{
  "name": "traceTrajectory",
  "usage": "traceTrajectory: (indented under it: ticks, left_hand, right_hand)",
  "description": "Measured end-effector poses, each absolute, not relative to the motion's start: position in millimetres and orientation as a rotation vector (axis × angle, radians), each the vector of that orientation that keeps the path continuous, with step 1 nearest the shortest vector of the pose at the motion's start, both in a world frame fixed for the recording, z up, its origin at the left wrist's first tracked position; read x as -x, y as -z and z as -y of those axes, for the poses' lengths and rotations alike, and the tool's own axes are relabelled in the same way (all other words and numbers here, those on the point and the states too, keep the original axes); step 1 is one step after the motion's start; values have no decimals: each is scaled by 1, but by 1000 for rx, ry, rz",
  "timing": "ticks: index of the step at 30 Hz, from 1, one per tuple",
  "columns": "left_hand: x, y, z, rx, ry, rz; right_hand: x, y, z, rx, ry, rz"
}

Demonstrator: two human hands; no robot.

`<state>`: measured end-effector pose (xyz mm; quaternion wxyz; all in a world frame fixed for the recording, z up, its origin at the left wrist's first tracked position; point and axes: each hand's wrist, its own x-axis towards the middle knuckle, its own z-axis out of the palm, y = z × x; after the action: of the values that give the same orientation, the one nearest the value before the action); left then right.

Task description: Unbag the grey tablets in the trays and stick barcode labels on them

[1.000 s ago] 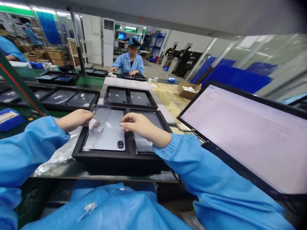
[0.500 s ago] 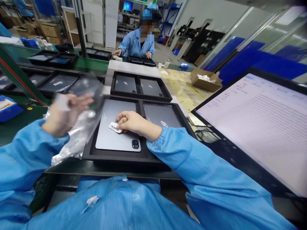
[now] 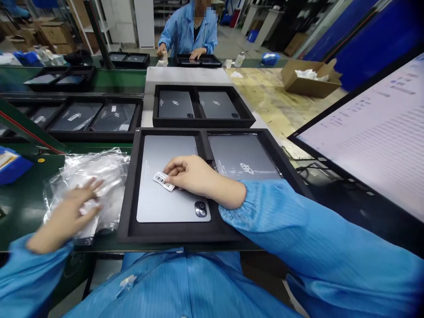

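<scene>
Left hand (image 3: 71,212) is blurred, fingers spread flat on the crumpled clear film (image 3: 96,170) beside the black tray (image 3: 129,212); right hand (image 3: 190,174) pinches a white barcode label (image 3: 163,180) against the bare grey tablet (image 3: 165,198), its sleeve hiding part of the wrapped neighbouring tablet (image 3: 241,154)

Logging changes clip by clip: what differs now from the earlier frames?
The left hand peeled the clear film off the tablet, swung it left and now presses it on the pile. The right hand came down onto the barcode label. The tray stayed put.
</scene>
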<state>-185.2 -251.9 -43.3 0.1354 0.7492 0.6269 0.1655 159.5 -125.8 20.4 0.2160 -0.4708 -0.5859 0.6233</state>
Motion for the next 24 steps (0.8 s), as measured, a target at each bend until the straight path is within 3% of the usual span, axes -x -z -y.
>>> traceTrajectory:
  ticks: [3, 5, 9, 11, 12, 14, 17, 24]
  left_hand:
    - [174, 92, 244, -2073, -275, -1974]
    - [171, 101, 239, -2005, -338, -1952]
    - [147, 36, 223, -2144, -907, -1826]
    - [113, -9, 207, -2469, -1086, -1488]
    - [91, -27, 198, -2620, -1028, -1239]
    - [45, -46, 176, -2825, -535, -777]
    - [-13, -40, 145, -2898, -124, -575]
    - [-42, -23, 111, -3061, -173, -532]
  right_hand:
    - [-160, -21, 126, 1330, -1714, 1574]
    - [-160, -21, 125, 1344, -1740, 1495]
    - [-163, -22, 118, 1282, -1707, 1415]
    - [-168, -25, 111, 1207, -1608, 1442]
    - [-172, -27, 106, 1169, -1544, 1447]
    - [-183, -32, 96, 1106, -1396, 1429]
    - [-203, -42, 83, 1090, -1152, 1409]
    - [-238, -56, 56, 1339, -915, 1400]
